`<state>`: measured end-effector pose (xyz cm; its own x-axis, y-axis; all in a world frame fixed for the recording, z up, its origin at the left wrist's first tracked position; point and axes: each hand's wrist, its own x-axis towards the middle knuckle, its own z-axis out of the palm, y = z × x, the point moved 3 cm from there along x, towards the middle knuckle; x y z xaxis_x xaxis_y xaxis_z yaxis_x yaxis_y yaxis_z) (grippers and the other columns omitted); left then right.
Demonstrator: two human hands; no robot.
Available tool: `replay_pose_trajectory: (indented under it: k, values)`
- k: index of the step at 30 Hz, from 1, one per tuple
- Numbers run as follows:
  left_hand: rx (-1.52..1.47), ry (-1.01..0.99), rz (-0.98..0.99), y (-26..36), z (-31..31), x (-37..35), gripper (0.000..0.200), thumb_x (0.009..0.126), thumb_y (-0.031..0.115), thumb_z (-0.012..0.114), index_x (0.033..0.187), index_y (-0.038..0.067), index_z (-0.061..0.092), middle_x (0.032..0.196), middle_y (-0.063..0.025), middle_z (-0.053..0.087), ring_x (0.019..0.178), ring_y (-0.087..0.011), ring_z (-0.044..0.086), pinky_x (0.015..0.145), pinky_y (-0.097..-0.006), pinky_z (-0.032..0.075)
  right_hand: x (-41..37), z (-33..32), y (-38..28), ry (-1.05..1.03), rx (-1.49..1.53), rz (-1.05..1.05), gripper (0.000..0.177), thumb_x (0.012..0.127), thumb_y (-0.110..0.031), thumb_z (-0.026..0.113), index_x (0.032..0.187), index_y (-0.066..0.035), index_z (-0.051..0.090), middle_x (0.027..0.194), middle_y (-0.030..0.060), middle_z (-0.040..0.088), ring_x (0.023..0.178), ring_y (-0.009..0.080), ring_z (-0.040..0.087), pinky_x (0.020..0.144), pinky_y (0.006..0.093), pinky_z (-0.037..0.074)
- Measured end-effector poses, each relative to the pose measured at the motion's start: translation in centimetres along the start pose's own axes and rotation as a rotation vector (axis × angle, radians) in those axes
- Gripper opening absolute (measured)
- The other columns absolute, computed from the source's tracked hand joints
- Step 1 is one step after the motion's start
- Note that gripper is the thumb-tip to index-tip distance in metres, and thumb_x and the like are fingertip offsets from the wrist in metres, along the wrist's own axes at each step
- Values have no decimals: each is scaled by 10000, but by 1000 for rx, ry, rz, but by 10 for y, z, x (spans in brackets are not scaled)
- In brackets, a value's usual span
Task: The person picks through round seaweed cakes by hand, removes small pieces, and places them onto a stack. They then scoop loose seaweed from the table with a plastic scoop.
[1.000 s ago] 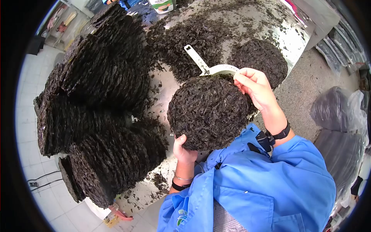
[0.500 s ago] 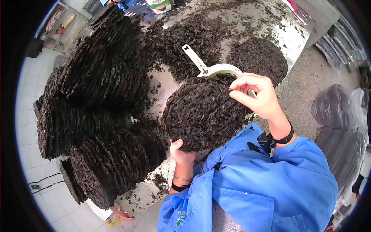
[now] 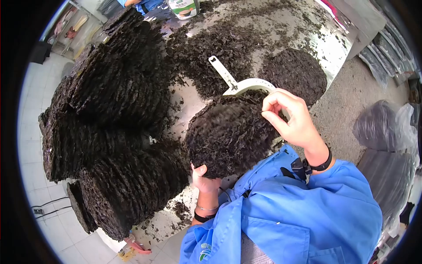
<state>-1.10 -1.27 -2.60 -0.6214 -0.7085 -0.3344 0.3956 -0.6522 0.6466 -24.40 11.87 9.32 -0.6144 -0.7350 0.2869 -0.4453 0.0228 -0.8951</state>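
Observation:
My left hand (image 3: 205, 178) grips a round cake of dried dark seaweed (image 3: 228, 136) at its lower edge, thumb on top and the other fingers hidden beneath. The cake is tilted, and part of its surface is smeared by motion. My right hand (image 3: 288, 115) is over the cake's upper right edge, thumb and forefinger drawn together in a pinch. Whatever the pinch holds, if anything, is too small to make out. Just behind the cake a white round container (image 3: 252, 83) with a long handle shows its rim; the cake covers most of it.
Tall stacks of seaweed cakes (image 3: 118, 83) line the left side. Loose seaweed (image 3: 215, 48) lies behind the handled container, and another round cake (image 3: 299, 72) rests near the table's right edge. A white labelled tub (image 3: 183, 9) stands at the back. Plastic-wrapped bags (image 3: 378, 125) are on the right.
The cake has tipped, its upper edge now lower and its surface seen more at a slant. My left hand has dropped slightly; my right hand stays pinched near the same edge.

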Motion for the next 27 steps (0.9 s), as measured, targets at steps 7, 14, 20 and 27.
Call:
replay_pose_trajectory:
  k: [7,14,20,27]
  values:
    - [-70,40,12,2,4,3,675,691,285,557,1314,29,519,1256,-149,609,1118,-343,601,985,-468,487,-1,-4,45,84,523,323,46,917,-57,633,927,-31,596,822,14,627,724,90,620,649,231,502]
    - [-100,64,-4,2,-2,2,612,722,289,555,1274,25,549,1230,-141,625,1095,-337,614,966,-462,496,-18,-30,66,206,-212,288,64,817,24,698,875,-1,690,834,52,663,707,87,632,639,231,525]
    - [-140,184,-71,-4,2,8,598,762,324,552,1284,33,547,1244,-134,619,1133,-330,593,996,-463,471,-29,-129,124,700,-822,237,525,760,-214,810,1196,10,619,1099,170,625,1046,283,598,913,389,476]
    - [-156,103,-99,-2,25,8,635,750,321,570,1321,47,521,1283,-131,592,1143,-342,585,990,-486,478,-35,-147,175,689,-582,496,780,615,-361,911,1168,93,600,1119,254,653,1032,347,649,921,412,496]
